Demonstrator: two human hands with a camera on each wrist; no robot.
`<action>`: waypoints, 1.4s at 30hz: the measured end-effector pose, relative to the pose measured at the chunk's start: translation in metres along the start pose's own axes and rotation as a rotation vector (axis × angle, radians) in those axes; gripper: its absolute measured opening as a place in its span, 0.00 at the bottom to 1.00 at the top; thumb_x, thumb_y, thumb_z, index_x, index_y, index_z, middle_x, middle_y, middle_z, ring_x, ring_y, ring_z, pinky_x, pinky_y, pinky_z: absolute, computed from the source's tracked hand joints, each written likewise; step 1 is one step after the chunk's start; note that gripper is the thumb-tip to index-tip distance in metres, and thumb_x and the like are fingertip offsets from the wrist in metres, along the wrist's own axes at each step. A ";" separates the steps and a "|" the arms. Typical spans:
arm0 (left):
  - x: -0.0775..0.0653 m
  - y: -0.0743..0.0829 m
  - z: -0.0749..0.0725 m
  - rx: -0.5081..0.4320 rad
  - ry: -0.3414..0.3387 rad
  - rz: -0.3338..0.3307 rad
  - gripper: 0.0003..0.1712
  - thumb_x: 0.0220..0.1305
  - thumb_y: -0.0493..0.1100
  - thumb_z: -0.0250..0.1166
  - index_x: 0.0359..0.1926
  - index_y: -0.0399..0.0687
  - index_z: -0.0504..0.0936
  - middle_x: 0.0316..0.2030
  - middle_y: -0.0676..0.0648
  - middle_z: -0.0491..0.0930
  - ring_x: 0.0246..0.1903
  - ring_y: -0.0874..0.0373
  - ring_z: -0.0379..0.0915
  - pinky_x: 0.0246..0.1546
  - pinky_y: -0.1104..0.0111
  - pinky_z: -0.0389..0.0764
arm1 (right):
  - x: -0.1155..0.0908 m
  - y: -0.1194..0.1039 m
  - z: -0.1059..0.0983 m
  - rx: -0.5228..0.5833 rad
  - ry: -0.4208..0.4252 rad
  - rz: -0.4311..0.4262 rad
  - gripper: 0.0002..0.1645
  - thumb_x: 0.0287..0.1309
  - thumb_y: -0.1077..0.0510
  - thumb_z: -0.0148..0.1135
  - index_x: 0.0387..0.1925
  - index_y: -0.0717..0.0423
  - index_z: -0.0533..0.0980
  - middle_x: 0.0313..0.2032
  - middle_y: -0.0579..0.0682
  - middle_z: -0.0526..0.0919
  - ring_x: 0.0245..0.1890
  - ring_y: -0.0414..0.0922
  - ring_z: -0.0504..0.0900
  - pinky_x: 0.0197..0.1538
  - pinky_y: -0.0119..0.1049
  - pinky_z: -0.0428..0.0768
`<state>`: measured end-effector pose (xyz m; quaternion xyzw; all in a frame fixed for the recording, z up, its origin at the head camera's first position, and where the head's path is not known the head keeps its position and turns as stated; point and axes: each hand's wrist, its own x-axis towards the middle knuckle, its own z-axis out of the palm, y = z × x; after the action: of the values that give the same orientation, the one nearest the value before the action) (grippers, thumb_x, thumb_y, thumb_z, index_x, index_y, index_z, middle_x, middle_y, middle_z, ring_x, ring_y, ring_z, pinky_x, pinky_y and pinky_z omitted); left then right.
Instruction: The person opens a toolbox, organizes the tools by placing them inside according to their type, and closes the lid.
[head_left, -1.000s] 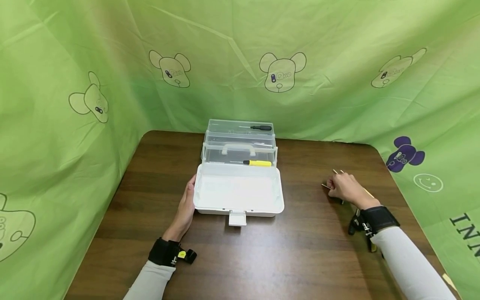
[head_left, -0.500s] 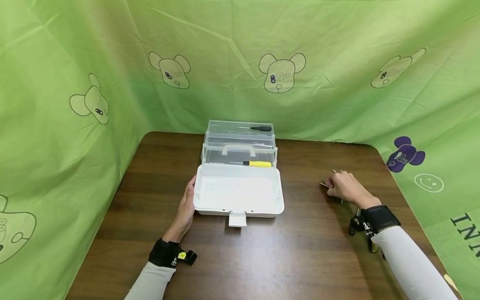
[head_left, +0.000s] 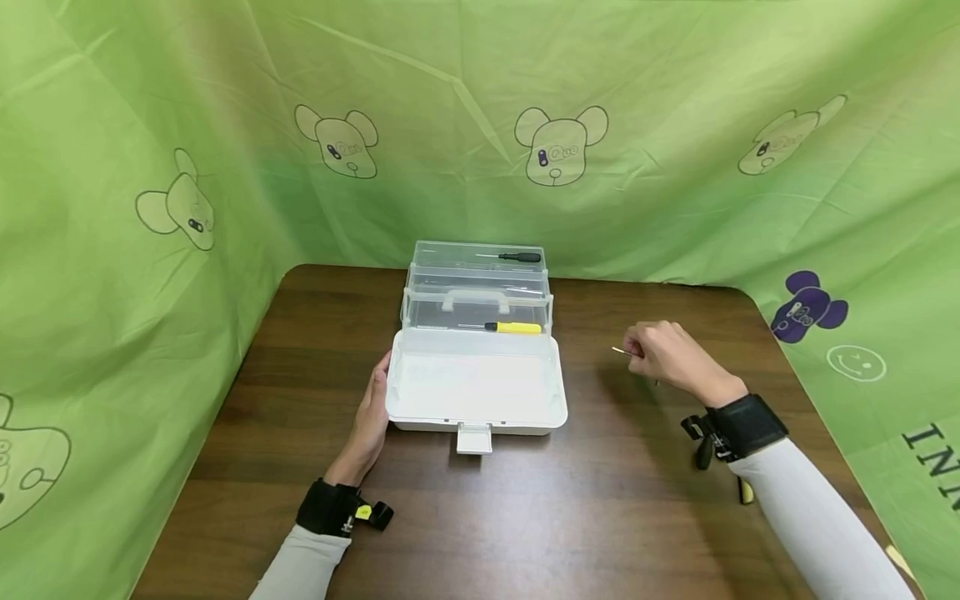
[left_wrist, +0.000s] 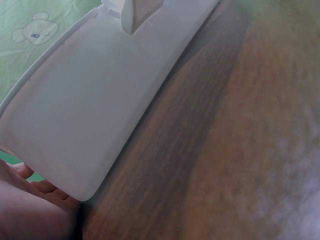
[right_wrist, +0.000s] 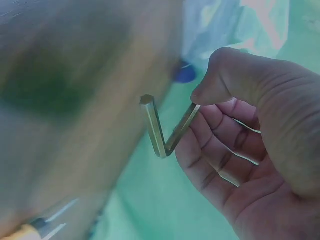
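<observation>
Plainly at the far left of the work, the left hand [head_left: 369, 417] rests against the left wall of the white toolbox [head_left: 477, 383], fingers lying relaxed along it rather than wrapped round; their tips are partly hidden. The toolbox stands open on the brown table [head_left: 307, 350], its latch [head_left: 474, 438] hanging out at the near side. Behind its base rise clear trays [head_left: 442, 314]: the nearest bears a yellow screwdriver [head_left: 517, 328], the farthest a black screwdriver [head_left: 521, 257] (both handles point right). Well to the right of the toolbox, the right hand [head_left: 678, 358] is over the table, thumb and index finger clamped on a bent metal hex key [right_wrist: 158, 132], whose short arm juts free. Nearer, a yellow-and-black handle [head_left: 745, 490] shows beside the right sleeve [head_left: 817, 508].
</observation>
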<state>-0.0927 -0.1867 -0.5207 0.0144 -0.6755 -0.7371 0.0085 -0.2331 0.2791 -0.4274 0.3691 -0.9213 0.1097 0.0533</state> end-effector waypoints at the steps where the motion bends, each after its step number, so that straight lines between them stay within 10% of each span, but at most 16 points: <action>1: 0.000 0.000 0.000 -0.001 0.004 -0.003 0.39 0.87 0.62 0.28 0.86 0.46 0.46 0.84 0.42 0.45 0.81 0.45 0.41 0.77 0.45 0.46 | 0.004 -0.004 -0.002 -0.006 0.008 -0.013 0.15 0.41 0.72 0.67 0.24 0.50 0.75 0.23 0.41 0.72 0.22 0.35 0.67 0.25 0.33 0.67; 23: 0.000 0.001 0.000 0.013 0.008 -0.015 0.39 0.86 0.62 0.28 0.86 0.47 0.45 0.84 0.42 0.43 0.81 0.45 0.40 0.78 0.46 0.46 | 0.069 -0.072 -0.025 0.068 0.155 -0.209 0.14 0.42 0.75 0.61 0.30 0.57 0.82 0.28 0.47 0.80 0.25 0.40 0.74 0.28 0.36 0.75; 42: -0.001 0.001 0.000 -0.003 -0.007 -0.015 0.38 0.87 0.62 0.28 0.86 0.48 0.45 0.84 0.41 0.44 0.80 0.45 0.42 0.76 0.46 0.49 | 0.135 -0.084 -0.043 0.035 0.041 -0.223 0.12 0.50 0.73 0.61 0.27 0.53 0.76 0.29 0.47 0.76 0.26 0.42 0.68 0.32 0.37 0.67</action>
<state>-0.0914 -0.1867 -0.5202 0.0168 -0.6743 -0.7382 0.0007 -0.2719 0.1398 -0.3481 0.4677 -0.8712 0.1269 0.0777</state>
